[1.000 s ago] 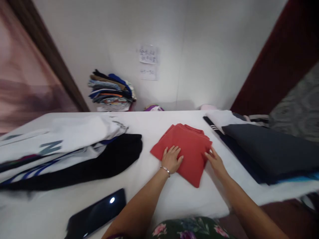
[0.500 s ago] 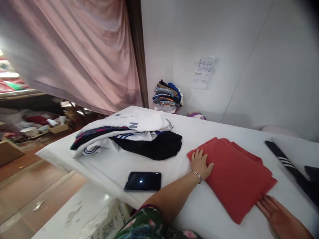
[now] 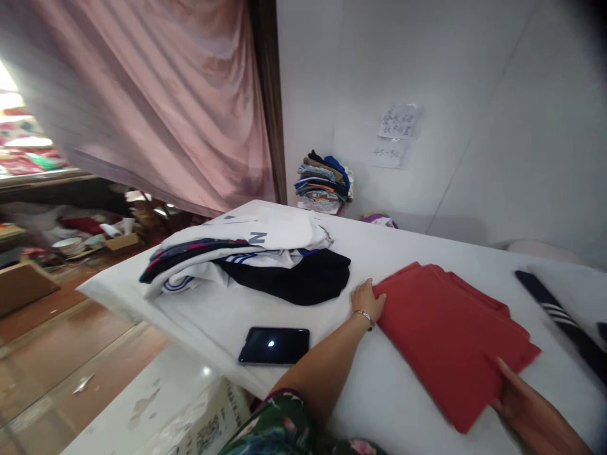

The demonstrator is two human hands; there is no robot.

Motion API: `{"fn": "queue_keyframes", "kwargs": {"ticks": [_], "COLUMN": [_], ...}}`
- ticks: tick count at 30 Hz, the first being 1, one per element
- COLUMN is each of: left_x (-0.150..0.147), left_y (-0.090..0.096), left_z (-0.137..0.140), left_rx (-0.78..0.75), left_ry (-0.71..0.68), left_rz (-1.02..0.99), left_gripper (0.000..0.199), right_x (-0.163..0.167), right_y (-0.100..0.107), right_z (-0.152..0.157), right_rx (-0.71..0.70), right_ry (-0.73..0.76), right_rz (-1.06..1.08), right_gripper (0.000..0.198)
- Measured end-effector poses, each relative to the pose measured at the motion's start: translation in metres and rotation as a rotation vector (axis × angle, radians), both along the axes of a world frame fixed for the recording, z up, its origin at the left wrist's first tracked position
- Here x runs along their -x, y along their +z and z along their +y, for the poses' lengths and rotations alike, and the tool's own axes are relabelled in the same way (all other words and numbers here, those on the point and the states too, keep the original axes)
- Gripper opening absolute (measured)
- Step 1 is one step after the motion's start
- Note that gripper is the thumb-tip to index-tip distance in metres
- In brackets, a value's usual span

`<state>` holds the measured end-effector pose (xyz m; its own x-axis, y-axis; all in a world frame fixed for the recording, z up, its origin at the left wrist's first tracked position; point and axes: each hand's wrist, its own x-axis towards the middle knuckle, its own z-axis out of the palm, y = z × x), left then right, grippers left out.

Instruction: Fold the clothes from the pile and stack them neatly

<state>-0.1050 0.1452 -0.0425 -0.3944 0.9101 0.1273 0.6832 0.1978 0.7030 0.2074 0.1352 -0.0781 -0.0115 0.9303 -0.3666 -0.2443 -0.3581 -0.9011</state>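
Observation:
A folded red garment (image 3: 455,335) lies flat on the white table, its layers slightly fanned along the far right edge. At its left corner, my left hand (image 3: 368,301), with a bracelet at the wrist, has the thumb on the cloth's edge and the fingers curled, partly hidden. My right hand (image 3: 521,401) grips the near right edge, thumb on top and fingers underneath.
Left of the garment are a pile of white, black and striped clothes (image 3: 256,253) and a dark phone (image 3: 275,345). A navy striped garment (image 3: 559,319) lies at the right. A stack of folded clothes (image 3: 323,180) stands by the wall, near a pink curtain (image 3: 190,101).
My left hand has slid off the top of the red garment to its left corner. My right hand has gone from flat beside the edge to holding it, thumb on top.

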Motion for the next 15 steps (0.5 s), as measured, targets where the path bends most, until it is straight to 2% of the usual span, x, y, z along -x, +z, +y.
{"fn": "queue_keyframes", "kwargs": {"ticks": [2, 6, 9, 15], "left_x": [0.001, 0.008, 0.017, 0.034], "left_y": [0.000, -0.006, -0.010, -0.006], "left_z": [0.003, 0.017, 0.028, 0.033], "left_rx": [-0.010, -0.017, -0.030, -0.034], "left_ry": [-0.024, -0.041, -0.038, 0.009], "left_rz": [0.002, -0.047, -0.117, -0.177], "left_gripper": [0.043, 0.029, 0.027, 0.022], "right_x": [0.016, 0.034, 0.043, 0.058], "right_y": [0.017, 0.034, 0.036, 0.033], "right_z": [-0.004, -0.011, -0.025, -0.058], "right_rx": [0.114, 0.117, 0.063, 0.058], "right_ry": [-0.007, -0.052, -0.083, 0.029], "right_rz": [-0.019, 0.037, 0.067, 0.167], "right_gripper": [0.054, 0.044, 0.038, 0.039]}}
